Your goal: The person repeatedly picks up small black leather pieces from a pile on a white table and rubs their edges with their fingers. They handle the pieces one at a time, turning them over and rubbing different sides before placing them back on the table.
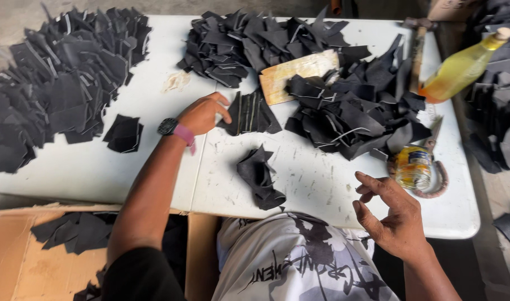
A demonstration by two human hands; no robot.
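My left hand (pixel 204 113) reaches across the white table (pixel 88 167) and its fingers touch the edge of a small stack of black leather pieces (pixel 250 114). A watch with a pink strap sits on that wrist. My right hand (pixel 390 213) hovers over the table's near edge, fingers curled and apart, holding nothing. A crumpled black piece (pixel 259 177) lies between the two hands, near the front edge.
Big heaps of black cut pieces lie at the far left (pixel 60 83), far middle (pixel 255 42) and right (pixel 355 111). A wooden board (pixel 297 75), a yellow bottle (pixel 461 68), a small tin (pixel 412 166), and a hammer (pixel 416 44) stand at right. A cardboard box (pixel 37 262) holds scraps below left.
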